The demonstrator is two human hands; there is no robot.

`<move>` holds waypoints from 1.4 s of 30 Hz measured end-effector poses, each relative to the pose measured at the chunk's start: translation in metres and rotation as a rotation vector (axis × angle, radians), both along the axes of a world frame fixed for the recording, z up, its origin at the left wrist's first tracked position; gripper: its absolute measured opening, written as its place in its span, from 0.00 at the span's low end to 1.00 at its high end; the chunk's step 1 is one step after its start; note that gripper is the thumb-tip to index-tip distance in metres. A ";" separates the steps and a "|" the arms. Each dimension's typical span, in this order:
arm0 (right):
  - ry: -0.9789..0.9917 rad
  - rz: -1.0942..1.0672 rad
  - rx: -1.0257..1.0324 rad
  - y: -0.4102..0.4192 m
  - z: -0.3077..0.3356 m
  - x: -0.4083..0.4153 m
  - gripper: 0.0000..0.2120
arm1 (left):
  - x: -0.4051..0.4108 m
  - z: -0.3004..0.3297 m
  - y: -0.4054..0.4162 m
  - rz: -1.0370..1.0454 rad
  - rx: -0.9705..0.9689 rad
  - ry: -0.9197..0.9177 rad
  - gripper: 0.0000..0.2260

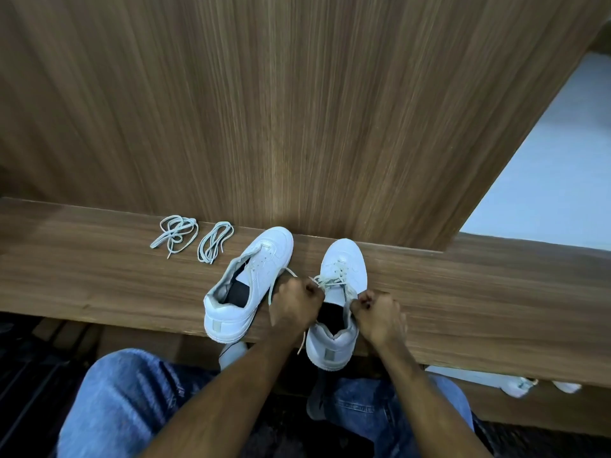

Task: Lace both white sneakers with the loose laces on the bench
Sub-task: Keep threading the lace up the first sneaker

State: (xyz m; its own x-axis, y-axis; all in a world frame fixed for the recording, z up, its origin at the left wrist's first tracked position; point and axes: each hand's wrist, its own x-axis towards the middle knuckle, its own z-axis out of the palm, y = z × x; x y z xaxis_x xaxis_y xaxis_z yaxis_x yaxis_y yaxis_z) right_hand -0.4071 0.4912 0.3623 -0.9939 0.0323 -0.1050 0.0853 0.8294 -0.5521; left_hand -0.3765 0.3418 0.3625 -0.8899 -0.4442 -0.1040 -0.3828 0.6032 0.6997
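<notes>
Two white sneakers stand on the wooden bench (99,285), toes toward the wall. The right sneaker (344,259) has a white lace (332,281) crossed through its lower eyelets. My left hand (294,302) grips one end of that lace at the sneaker's left side, and a loose length hangs below the wrist. My right hand (380,314) pinches the other end at the right side of the opening. The left sneaker (251,279) lies angled with no lace in it. Two loose lace bundles lie to the left, one (175,234) beside the other (215,241).
A wood-panelled wall (297,110) rises right behind the bench. My knees in blue jeans (132,408) are below the bench's front edge. More white shoes (515,385) sit on a lower shelf at the right. A pale floor (545,176) shows at the far right.
</notes>
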 end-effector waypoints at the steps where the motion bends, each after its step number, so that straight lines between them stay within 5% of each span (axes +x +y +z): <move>1: 0.006 0.020 0.022 0.000 0.002 0.001 0.07 | 0.003 -0.001 0.002 0.017 0.006 -0.005 0.09; 5: 0.143 0.267 0.168 -0.006 0.006 -0.002 0.21 | 0.009 -0.004 0.008 0.025 -0.079 -0.034 0.14; 11: 0.309 0.493 0.424 -0.029 0.004 -0.016 0.11 | 0.012 0.004 0.009 0.022 -0.098 -0.044 0.13; 13: 0.262 0.387 0.184 -0.030 -0.001 -0.021 0.07 | 0.012 0.005 0.008 0.034 -0.093 -0.053 0.14; 17: -0.057 -0.268 -0.852 -0.016 0.003 -0.024 0.11 | 0.010 0.006 0.006 0.022 -0.077 -0.039 0.12; 19: -0.168 -0.351 -1.045 -0.010 0.003 -0.023 0.11 | 0.011 0.006 0.007 0.002 -0.093 -0.034 0.11; 22: -0.081 -0.158 -0.808 -0.008 -0.001 -0.026 0.03 | 0.011 0.005 0.006 0.009 -0.070 -0.039 0.11; 25: 0.146 0.199 -0.247 -0.006 0.004 -0.027 0.16 | 0.010 0.002 0.005 0.015 -0.049 -0.039 0.11; 30: 0.249 0.553 0.310 -0.015 0.005 -0.024 0.13 | 0.010 0.000 0.004 -0.001 -0.075 -0.037 0.12; 38: 0.406 0.538 0.289 -0.025 -0.003 -0.023 0.14 | 0.008 -0.001 0.003 -0.005 -0.103 -0.044 0.10; 42: 0.589 0.296 -0.130 -0.017 0.011 -0.031 0.10 | 0.008 -0.004 0.001 0.009 -0.054 -0.061 0.12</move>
State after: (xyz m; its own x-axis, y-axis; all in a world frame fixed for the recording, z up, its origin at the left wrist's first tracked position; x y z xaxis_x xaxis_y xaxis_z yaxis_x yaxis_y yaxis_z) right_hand -0.4385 0.4746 0.3731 -0.8514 -0.2269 0.4728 -0.4817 0.6948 -0.5340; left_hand -0.3685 0.3428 0.3587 -0.8788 -0.4583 -0.1332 -0.4289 0.6361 0.6414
